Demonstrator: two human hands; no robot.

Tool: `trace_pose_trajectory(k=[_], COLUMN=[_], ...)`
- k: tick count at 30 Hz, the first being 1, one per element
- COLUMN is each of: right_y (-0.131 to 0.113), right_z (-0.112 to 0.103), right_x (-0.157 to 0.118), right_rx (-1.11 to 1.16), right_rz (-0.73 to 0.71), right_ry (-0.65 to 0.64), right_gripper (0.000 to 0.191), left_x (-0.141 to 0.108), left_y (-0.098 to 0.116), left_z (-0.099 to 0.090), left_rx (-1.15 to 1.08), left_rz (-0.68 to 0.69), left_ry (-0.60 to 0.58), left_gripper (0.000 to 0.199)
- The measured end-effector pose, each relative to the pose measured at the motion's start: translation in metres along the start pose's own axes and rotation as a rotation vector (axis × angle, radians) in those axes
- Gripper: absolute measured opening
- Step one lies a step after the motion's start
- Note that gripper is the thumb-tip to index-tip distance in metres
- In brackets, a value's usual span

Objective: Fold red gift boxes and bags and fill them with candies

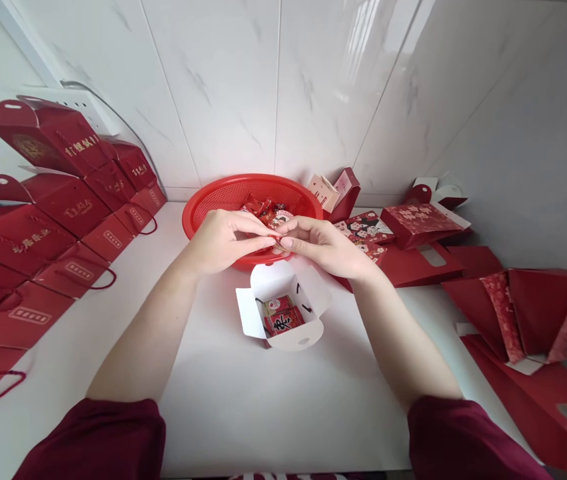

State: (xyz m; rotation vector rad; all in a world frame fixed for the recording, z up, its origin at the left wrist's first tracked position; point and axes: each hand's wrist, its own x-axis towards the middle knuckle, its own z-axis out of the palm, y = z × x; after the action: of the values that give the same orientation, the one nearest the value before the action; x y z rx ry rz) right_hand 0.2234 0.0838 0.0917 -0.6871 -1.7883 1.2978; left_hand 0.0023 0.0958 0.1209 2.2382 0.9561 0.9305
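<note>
My left hand (226, 241) and my right hand (324, 247) meet over the front rim of a red plastic basket (198, 200). Their fingertips pinch a small red-wrapped piece (277, 239) between them, mostly covered by the fingers. Inside the basket lie several red printed packets (266, 208), partly behind my hands. Just below my hands stands a gift box (308, 341), its white flaps spread outward. A red packet with black lettering (283, 321) lies at the bottom of the box.
Stacked red gift boxes (78, 207) with cord handles line the left side. On the right are flat and part-folded red cartons (420, 223) and a larger folded carton (538, 313). A power strip (76, 107) and cable sit against the tiled wall (233, 87).
</note>
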Motion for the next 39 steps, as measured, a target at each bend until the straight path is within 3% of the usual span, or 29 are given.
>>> trace_pose_trajectory(k=[3,6,10,12,16,19,23,28,31,35,37,39], right_y=[-0.012,-0.027,-0.031,-0.025,-0.01,-0.012,-0.03,-0.035,-0.014,0.028,0.049,0.067], right_z=[-0.004,0.003,0.032,0.049,0.069,0.063,0.038,0.007,0.002,0.013,0.019,0.023], right_x=[-0.008,-0.019,-0.026,-0.025,-0.017,-0.016,-0.03,-0.052,-0.066,-0.091,-0.103,-0.11], right_rx=[-0.163,-0.419,-0.811,-0.99,-1.004,-0.935,-0.833,-0.722,-0.656,-0.642,-0.699,-0.727], right_rz=[-0.023,-0.029,0.065,0.202,0.437,0.351,0.122,-0.023,-0.059,-0.167,-0.285,-0.366], right_ry=[0.005,-0.013,-0.132,-0.198,-0.303,-0.331,-0.201,0.122,0.346,0.604,0.604,0.551], right_gripper=[0.022,0.022,0.025,0.023,0.028,0.039,0.034,0.023,0.019,0.016,0.013,0.01], left_x=[-0.005,-0.009,-0.012,-0.014,-0.02,-0.023,-0.032,-0.077,-0.111,-0.129,-0.129,-0.131], left_y=[0.009,0.014,0.015,0.016,0.024,0.03,0.031,0.002,-0.023,-0.046,-0.052,-0.054], left_z=[-0.008,-0.018,-0.024,-0.025,-0.025,-0.025,-0.015,0.018,0.04,0.062,0.068,0.073], left_rx=[0.058,0.105,0.165,0.236,0.31,0.316,0.24,0.099,0.056,-0.019,-0.062,-0.103], left_rz=[0.009,-0.041,-0.11,-0.111,-0.079,-0.046,-0.036,0.016,-0.102,-0.219,-0.259,-0.274], left_ry=[-0.03,0.019,0.075,0.087,0.065,0.07,0.161,0.459,0.382,0.242,0.192,0.21], left_gripper=[0.019,0.021,0.019,0.018,0.017,0.016,0.015,0.017,0.038,0.024,0.01,0.014])
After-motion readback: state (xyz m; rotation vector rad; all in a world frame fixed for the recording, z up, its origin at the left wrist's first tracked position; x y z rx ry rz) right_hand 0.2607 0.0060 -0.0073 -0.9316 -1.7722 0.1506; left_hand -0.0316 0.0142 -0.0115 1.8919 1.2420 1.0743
